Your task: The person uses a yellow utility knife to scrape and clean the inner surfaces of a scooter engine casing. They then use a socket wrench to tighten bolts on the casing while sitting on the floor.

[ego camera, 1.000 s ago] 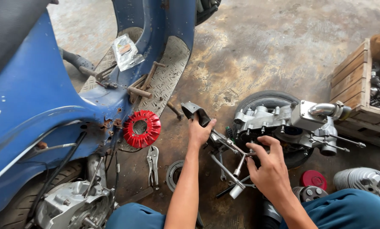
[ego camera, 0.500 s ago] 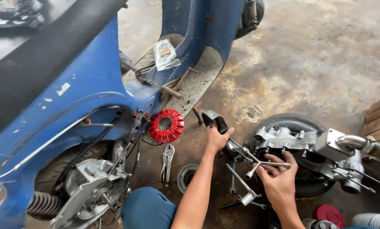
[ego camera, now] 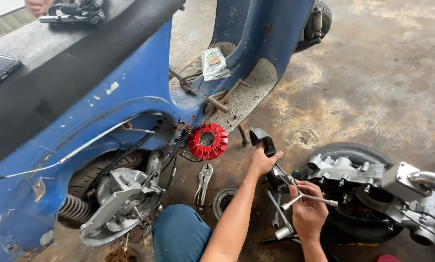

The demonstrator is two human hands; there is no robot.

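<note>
**Tools in hand beside the removed engine**

Head view. We kneel on the stained concrete floor (ego camera: 372,87) next to the blue scooter body (ego camera: 130,97), its side opened over the silver engine casing (ego camera: 118,204). Our left hand (ego camera: 262,161) is closed around the grip of a black handled tool (ego camera: 262,139), held just above the floor. Our right hand (ego camera: 307,213) is clamped on a silver cross-shaped socket wrench (ego camera: 300,191), whose arms stick out between the fingers. Both hands sit just beside the detached silver engine block (ego camera: 346,172), which lies against a black tyre (ego camera: 353,150).

Nearby: a red finned round fan cover (ego camera: 208,140), silver locking pliers (ego camera: 204,183) and a grey metal ring (ego camera: 225,200), all on the floor.

Our judgement: this is tool selection. The next move calls for picking the right socket end and seating it squarely on a fastener.
</note>
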